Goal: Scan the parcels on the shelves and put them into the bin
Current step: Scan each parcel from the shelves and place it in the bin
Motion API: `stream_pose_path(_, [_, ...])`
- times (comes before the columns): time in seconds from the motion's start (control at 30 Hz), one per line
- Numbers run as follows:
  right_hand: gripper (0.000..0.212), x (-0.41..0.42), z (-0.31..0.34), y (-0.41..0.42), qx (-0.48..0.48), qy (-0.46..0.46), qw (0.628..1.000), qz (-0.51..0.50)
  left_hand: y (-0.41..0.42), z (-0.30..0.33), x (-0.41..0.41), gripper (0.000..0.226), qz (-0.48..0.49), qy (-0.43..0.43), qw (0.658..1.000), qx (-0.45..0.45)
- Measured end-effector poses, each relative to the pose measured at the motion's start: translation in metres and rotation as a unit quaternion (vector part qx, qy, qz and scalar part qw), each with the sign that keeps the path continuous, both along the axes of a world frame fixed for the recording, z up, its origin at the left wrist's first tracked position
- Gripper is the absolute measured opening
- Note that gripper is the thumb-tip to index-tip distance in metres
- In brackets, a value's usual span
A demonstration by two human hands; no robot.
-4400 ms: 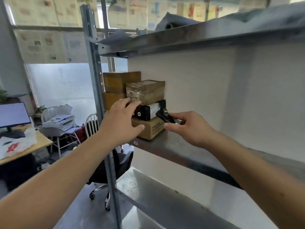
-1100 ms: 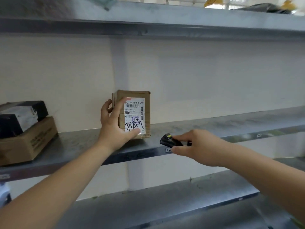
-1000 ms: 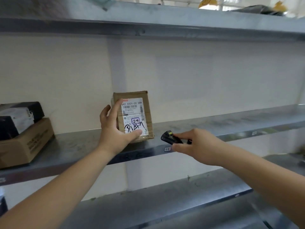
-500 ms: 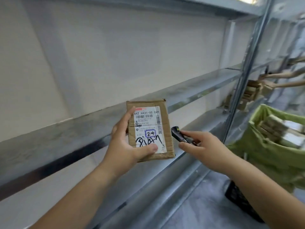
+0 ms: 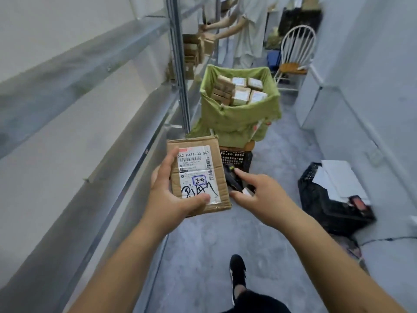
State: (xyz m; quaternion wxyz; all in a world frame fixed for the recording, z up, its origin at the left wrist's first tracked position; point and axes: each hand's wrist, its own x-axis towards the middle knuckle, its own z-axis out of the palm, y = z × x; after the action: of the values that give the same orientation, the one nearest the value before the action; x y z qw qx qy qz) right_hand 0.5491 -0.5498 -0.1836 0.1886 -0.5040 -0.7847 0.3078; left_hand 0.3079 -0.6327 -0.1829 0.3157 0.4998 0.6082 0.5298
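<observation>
The left hand (image 5: pixel 173 199) grips a flat cardboard parcel (image 5: pixel 198 172), thumb across the lower edge of its white label (image 5: pixel 196 170) and fingers up the left side. The label faces the camera, with a barcode, printed numbers and black handwriting under a boxed "24". The parcel is held in the air over the grey floor (image 5: pixel 203 245), clear of the metal shelves (image 5: pixel 90 91) that run along the left.

The right hand (image 5: pixel 257 195) is just beside the parcel's right edge, curled round a small black scanner (image 5: pixel 232 179) whose front end points toward the parcel; the forefinger lies straight along its top.

Ahead, near the shelf post, stands the bin (image 5: pixel 239 118), lined with a green bag (the liner hangs loosely over its rim) and already holding several brown parcels with white labels. It sits on a black crate (image 5: pixel 234 157).

To the right a black basket (image 5: pixel 327 199) on the floor holds white papers. Farther back is a white chair (image 5: pixel 295 55) with a wooden seat, and another person (image 5: pixel 246 30) in light clothing reaches into the shelves, where more boxes are stacked. A black shoe (image 5: pixel 237 269) shows at the bottom.
</observation>
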Motion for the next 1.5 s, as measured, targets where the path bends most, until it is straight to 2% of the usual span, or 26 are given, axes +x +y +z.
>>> stream_pose_path(0.2, [0.073, 0.062, -0.025, 0.073, -0.033, 0.0, 0.998, -0.058, 0.1, -0.017, 0.054, 0.113, -0.051, 0.017, 0.999, -0.007])
stream_pose_path(0.33, [0.071, 0.095, -0.034, 0.146, -0.039, -0.008, 0.995, -0.092, 0.184, -0.021, 0.086, 0.111, -0.073, -0.011, 0.997, -0.016])
stream_pose_path(0.47, [0.069, 0.126, -0.033, 0.215, -0.024, -0.046, 0.993, -0.111, 0.258, -0.024, 0.115, 0.115, -0.078, -0.035, 0.995, -0.042])
stream_pose_path(0.63, [0.069, 0.148, -0.032, 0.29, -0.033, -0.041, 0.993, -0.109, 0.331, -0.026, 0.14, 0.115, -0.06, -0.054, 0.996, -0.045])
stream_pose_path(0.93, [0.066, 0.152, -0.042, 0.386, -0.058, 0.007, 0.988, -0.144, 0.447, -0.027, 0.14, 0.109, -0.076, -0.083, 0.991, -0.078])
stream_pose_path(1.07, [0.066, 0.15, -0.05, 0.441, -0.063, -0.009, 0.986, -0.155, 0.518, -0.037, 0.131, 0.106, -0.092, -0.12, 0.984, -0.094])
stream_pose_path(1.33, [0.068, 0.141, -0.053, 0.581, -0.078, -0.071, 0.976, -0.19, 0.686, -0.044, 0.11, 0.105, -0.142, -0.131, 0.975, -0.11])
stream_pose_path(1.5, [0.068, 0.127, -0.05, 0.661, -0.09, -0.059, 0.97, -0.22, 0.779, -0.051, 0.097, 0.103, -0.171, -0.138, 0.967, -0.129])
